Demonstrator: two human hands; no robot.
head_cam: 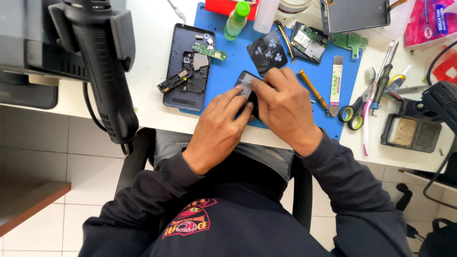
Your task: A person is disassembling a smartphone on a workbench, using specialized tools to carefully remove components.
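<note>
My left hand (216,131) and my right hand (284,107) meet on a small dark phone part (247,90) with a grey patch on top. The fingers of both hands are bent and pinch this part between them, so it sits right under my fingertips on the blue mat (228,66). My right thumb and first finger press on the grey patch, and my left fingers hold the near edge. Just past my right fingers lies a dark round-cornered piece with pale spots (267,50). Off to the side of my left fingers is an open phone back (187,66) with a little green board (209,50) on it. Beside my right knuckles lies a screwdriver with a yellow handle (313,90), then a flat metal tool (336,83). Farther out are scissors (352,114), a green bottle (236,20), and a big black heat gun (102,66) hanging well apart from my left hand.
</note>
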